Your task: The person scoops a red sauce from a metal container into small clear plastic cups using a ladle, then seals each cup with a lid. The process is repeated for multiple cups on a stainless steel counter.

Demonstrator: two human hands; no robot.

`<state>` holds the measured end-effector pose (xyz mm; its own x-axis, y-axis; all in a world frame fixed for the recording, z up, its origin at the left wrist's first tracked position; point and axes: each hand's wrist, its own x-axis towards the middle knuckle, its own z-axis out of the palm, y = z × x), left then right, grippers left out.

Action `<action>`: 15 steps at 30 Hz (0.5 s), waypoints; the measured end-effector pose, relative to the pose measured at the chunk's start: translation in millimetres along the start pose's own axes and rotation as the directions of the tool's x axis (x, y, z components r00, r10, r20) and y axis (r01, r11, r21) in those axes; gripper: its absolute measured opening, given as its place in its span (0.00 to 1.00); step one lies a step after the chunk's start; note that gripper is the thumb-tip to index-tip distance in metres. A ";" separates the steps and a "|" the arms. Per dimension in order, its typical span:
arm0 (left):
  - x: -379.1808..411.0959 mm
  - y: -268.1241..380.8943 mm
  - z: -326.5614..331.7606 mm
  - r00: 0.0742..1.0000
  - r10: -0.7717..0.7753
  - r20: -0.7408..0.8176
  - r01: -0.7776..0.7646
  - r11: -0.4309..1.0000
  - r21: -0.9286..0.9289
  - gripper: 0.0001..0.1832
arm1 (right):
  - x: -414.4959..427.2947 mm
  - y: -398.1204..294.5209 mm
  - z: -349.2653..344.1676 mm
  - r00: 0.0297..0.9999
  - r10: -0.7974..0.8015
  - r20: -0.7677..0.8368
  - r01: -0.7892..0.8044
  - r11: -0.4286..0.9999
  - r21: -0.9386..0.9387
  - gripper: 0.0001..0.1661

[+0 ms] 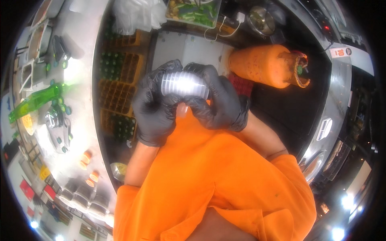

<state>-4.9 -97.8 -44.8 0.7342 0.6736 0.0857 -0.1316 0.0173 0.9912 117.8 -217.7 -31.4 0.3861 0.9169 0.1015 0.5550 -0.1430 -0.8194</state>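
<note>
A sideways stack of nested clear plastic cups or small tubs (184, 84) is held in front of my orange shirt (217, 168). Black-gloved, my left hand (156, 105) grips its left end, fingers above and thumb below. At the other end, my right hand (224, 101) is closed around it in a matching black glove. Both thumbs come near each other under the stack. Glare washes out its middle, so single pieces are hard to tell apart. A small pale translucent thing (182, 110) shows just below the thumbs.
An orange gas cylinder (259, 64) lies across the picture at upper right. Crates (117, 95), some with green bottles, fill the floor at left. The steel counter (83, 111) bears a green glass bottle (36, 101). White plastic bags (137, 15) hang beside a tub of cut greens (193, 24).
</note>
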 end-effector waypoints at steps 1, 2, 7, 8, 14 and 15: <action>-2.0 -1.2 4.3 0.999 0.040 -0.026 -0.040 0.999 0.013 0.25 | -0.7 -0.8 -0.3 1.000 -0.008 -0.016 0.008 1.000 0.014 0.32; -2.8 -1.6 6.4 0.995 0.080 -0.052 -0.079 0.996 0.028 0.24 | -0.9 -1.5 -1.1 0.999 -0.017 -0.033 0.018 1.000 0.026 0.32; -1.0 -1.3 10.3 0.963 0.269 -0.013 -0.263 0.951 0.162 0.17 | -6.4 -3.6 -9.2 0.999 -0.015 -0.033 0.019 0.990 0.142 0.29; -0.7 -2.4 12.0 0.956 0.292 -0.027 -0.284 0.945 0.162 0.16 | -7.8 -4.7 -10.0 1.000 0.004 -0.029 0.003 0.979 0.205 0.28; -0.3 2.1 3.1 0.954 0.285 0.094 -0.284 0.959 -0.019 0.24 | -10.2 -12.4 -19.1 0.998 0.049 -0.045 -0.015 0.830 0.558 0.29; -2.4 1.5 1.6 0.957 0.274 0.093 -0.276 0.961 0.005 0.25 | -9.2 -14.9 -19.1 0.997 0.069 -0.040 -0.032 0.807 0.589 0.29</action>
<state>-5.8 -100.6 -43.4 0.7284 0.5807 0.3635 -0.3258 -0.1730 0.9295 120.1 -231.1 -9.3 0.4526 0.8892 0.0676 0.0018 0.0749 -0.9972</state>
